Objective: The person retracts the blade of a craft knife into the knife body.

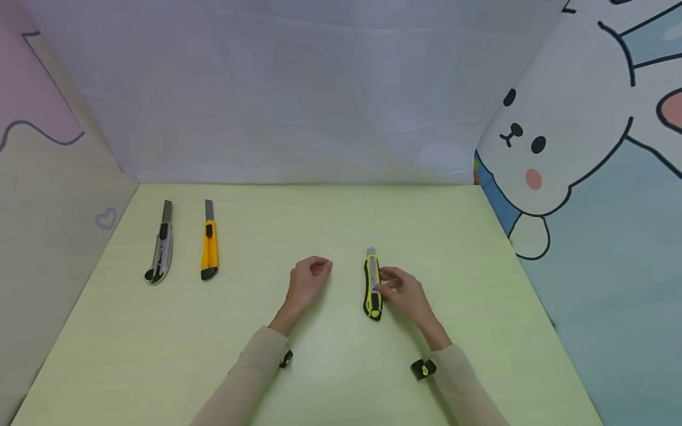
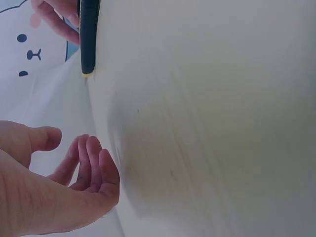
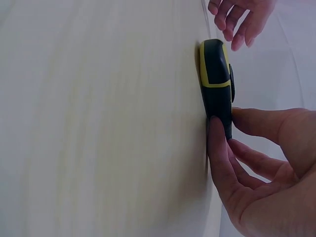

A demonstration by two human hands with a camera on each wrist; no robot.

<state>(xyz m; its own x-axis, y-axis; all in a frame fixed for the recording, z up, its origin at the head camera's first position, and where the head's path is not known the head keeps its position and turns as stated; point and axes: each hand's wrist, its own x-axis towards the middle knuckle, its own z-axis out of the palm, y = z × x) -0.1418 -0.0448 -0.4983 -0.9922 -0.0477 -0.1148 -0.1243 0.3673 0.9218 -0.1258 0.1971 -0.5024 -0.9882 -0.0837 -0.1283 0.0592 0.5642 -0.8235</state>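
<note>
A yellow-green and black utility knife (image 1: 372, 287) lies on the table in front of me, its tip pointing away. My right hand (image 1: 407, 296) pinches it from the right side, thumb on its upper face. In the right wrist view the thumb and fingertips meet the black part of the knife (image 3: 216, 74). Left of the knife and apart from it, my left hand (image 1: 308, 283) holds nothing, its fingers loosely bent. The left wrist view shows a gap between that hand's thumb and fingers (image 2: 94, 168).
Toward the left lie a yellow utility knife (image 1: 210, 248) and a silver-grey one (image 1: 162, 251), both with blades extended away from me. White sheeting (image 1: 298, 118) closes off the table's far edge. Printed panels stand at the left (image 1: 58, 195) and right (image 1: 602, 236).
</note>
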